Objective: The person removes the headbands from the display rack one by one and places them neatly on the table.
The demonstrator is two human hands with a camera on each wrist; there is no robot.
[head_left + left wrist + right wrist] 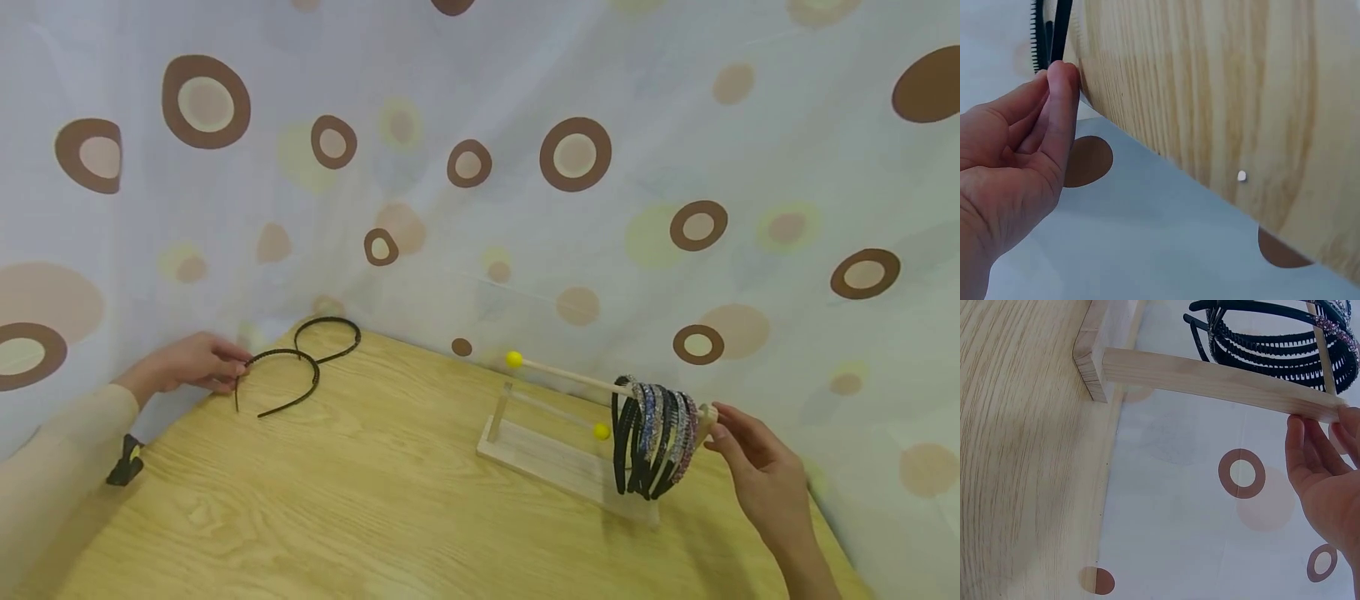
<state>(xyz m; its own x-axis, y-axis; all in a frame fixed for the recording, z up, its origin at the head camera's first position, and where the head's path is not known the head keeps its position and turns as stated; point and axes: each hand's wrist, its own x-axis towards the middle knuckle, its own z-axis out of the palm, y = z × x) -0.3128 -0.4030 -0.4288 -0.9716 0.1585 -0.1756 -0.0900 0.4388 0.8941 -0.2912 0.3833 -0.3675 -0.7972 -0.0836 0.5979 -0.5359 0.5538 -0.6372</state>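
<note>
At the left of the table, my left hand (198,362) pinches the side of a thin black headband (318,379) with its fingertips. Its open ends point down toward the wood. Another black headband (327,319) is just behind, overlapping it in the head view. My right hand (768,471) holds the top of the end post (1222,381) of a wooden headband stand (555,462), thumb and fingers on either side. Several headbands (652,437), some black and some with glittery stones, hang bunched at the right end of the stand's upper rod (573,375).
The stand's rods end in yellow balls (513,359) at the left. A wooden table (337,500) lies under everything, with its back edge against a white curtain (480,75) printed with brown circles. A small black object (126,460) shows beside the left sleeve.
</note>
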